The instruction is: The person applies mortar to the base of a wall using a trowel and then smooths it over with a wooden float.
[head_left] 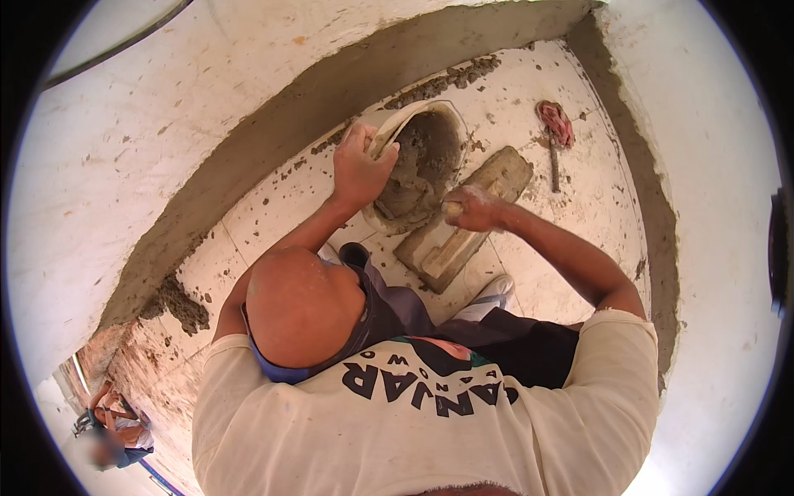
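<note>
Two hands, both closed: we log the left hand (364,165) gripping the rim of a tilted pale bucket (408,118) on the spattered floor (571,240), the right hand (475,208) around a tan handle (452,210). We observe lumpy grey mortar (409,186) inside; a caked rectangular float (451,248) lies just beside.

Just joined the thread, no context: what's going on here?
The person's left hand grips the rim of a tilted bucket with grey, mortar-like mix inside. The right hand is closed around a light handle; what it belongs to isn't clear. A grey-coated board with a raised strip lies beside the bucket, on the spattered floor. Farther off is a reddish bundle by a stick. Another person is at lower left.
</note>
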`<state>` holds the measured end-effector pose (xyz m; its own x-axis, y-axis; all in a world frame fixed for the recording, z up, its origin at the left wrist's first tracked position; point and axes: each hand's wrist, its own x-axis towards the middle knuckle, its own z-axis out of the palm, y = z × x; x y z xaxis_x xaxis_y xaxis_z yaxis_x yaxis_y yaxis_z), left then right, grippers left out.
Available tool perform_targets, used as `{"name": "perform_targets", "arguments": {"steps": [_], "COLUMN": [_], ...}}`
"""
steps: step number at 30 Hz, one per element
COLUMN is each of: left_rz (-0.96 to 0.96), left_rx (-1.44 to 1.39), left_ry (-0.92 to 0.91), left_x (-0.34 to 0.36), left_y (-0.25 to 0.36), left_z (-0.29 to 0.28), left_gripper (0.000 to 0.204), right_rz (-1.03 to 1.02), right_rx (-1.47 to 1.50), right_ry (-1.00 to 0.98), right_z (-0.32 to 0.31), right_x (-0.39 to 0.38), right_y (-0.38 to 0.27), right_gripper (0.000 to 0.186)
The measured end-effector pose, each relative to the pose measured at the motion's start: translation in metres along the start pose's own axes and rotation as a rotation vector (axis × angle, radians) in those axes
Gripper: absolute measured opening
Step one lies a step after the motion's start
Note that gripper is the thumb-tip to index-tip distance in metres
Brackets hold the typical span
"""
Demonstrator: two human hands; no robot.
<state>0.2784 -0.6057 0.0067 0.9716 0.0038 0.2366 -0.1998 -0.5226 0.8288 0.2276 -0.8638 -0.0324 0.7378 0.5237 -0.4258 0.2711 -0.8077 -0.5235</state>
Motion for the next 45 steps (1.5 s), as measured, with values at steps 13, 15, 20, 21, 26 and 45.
{"name": "perform_targets", "arguments": {"steps": [13,15,20,21,26,45], "left_rz": [-0.119,-0.110,-0.125,-0.149,-0.105,-0.484], "left_rx": [-0.087,-0.056,-0.008,-0.019,-0.101,-0.386], "left_ry": [0.010,0.008,0.035,0.016,0.040,-0.103], "left_x": [0.004,-0.003,-0.001,-0.001,0.000,-0.001], "left_y": [-0.013,-0.012,-0.007,-0.005,0.005,-0.086], "left_z": [-0.009,-0.010,-0.010,-0.012,0.001,-0.093], "left_gripper": [0.028,0.028,0.028,0.028,0.027,0.034], "right_rz": [0.046,0.186,0.269,0.217,0.073,0.367], "right_rx": [-0.396,-0.316,-0.317,-0.258,0.132,0.849], "right_ry": [0.406,0.414,-0.155,-0.201,-0.212,-0.077], "right_z": [-0.057,-0.073,-0.072,-0.062,-0.024,-0.072], "right_x": [-0.014,-0.019,-0.005,-0.002,0.002,-0.050], "right_y": [0.002,-0.016,-0.016,-0.014,-0.015,-0.031], "right_gripper": [0.031,0.033,0.043,0.048,0.058,0.038]}}
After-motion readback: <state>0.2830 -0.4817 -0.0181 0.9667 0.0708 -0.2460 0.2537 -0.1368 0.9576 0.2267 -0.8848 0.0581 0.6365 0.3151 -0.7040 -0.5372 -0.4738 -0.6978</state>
